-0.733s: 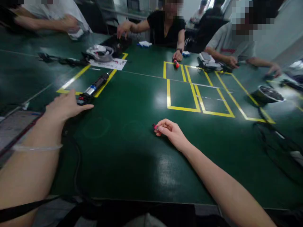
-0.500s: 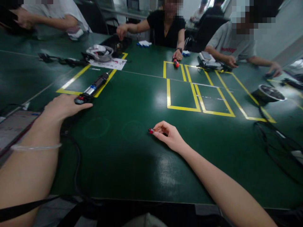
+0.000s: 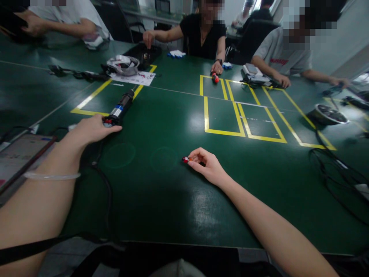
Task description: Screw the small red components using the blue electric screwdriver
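My left hand (image 3: pixel 93 130) is closed around the rear end of an electric screwdriver (image 3: pixel 118 109), a black and silver cylinder with a blue band. Its thin tip points away from me, over the yellow tape line. A dark cord (image 3: pixel 107 188) runs down the table near my left wrist. My right hand (image 3: pixel 206 165), resting low over the middle of the table, pinches a small red and black piece (image 3: pixel 186 159) between thumb and fingers. Some orange shows between those fingers; most of the piece is hidden.
Yellow tape (image 3: pixel 225 133) marks rectangles on the green table (image 3: pixel 161 207). A coiled grey bundle (image 3: pixel 123 64) lies on paper at the back left. Black cables (image 3: pixel 331 181) and a round black object (image 3: pixel 328 114) are at right. Across the table, a person's hand (image 3: pixel 216 68) touches a red-orange item (image 3: pixel 215 78).
My left hand has shifted to the right with the electric screwdriver, and the cord has moved along. My right hand stays almost in place with the small piece.
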Demonstrator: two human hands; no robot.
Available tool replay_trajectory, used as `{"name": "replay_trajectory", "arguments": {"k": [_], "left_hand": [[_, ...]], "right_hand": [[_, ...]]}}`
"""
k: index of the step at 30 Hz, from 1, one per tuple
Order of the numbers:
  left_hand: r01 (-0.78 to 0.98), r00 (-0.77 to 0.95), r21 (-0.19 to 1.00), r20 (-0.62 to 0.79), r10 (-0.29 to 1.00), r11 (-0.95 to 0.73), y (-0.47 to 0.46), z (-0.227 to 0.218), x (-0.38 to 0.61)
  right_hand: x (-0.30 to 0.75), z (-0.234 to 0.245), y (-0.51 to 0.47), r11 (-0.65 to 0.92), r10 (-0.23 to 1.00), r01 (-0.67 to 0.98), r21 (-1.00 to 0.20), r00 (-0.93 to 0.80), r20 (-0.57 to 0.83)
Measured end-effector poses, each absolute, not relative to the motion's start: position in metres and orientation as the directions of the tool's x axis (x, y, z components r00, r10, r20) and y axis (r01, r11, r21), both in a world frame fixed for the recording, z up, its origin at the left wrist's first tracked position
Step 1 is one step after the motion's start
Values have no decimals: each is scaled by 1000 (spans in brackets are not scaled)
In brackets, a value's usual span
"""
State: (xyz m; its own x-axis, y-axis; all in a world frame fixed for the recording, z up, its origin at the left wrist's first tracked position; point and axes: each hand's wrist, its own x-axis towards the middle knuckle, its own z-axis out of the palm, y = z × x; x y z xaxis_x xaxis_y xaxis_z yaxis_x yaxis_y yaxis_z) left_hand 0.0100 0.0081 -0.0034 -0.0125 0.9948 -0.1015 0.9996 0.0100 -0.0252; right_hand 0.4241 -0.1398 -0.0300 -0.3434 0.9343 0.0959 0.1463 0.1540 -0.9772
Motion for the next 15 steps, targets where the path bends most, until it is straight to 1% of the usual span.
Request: {"name": "replay_trajectory", "arguments": {"k": [1, 3, 8, 12, 15], "left_hand": [[996, -72, -58, -111, 991, 66, 3, 0, 20], [990, -125, -76, -141, 982, 115, -7, 7, 41], [1000, -25, -7, -194, 981, 24, -28, 15, 87], [999, 45, -11, -200, 979, -48, -49, 16, 125], [991, 133, -5, -218, 967, -137, -67, 18, 152]], "right_hand": [[424, -29, -140, 156, 935, 152, -976, -342, 96], [423, -28, -140, 162, 936, 171, -972, -339, 97], [423, -28, -139, 201, 935, 215, -956, -332, 122], [424, -31, -138, 253, 929, 248, -935, -334, 162], [423, -32, -138, 316, 917, 294, -902, -338, 211]]}}
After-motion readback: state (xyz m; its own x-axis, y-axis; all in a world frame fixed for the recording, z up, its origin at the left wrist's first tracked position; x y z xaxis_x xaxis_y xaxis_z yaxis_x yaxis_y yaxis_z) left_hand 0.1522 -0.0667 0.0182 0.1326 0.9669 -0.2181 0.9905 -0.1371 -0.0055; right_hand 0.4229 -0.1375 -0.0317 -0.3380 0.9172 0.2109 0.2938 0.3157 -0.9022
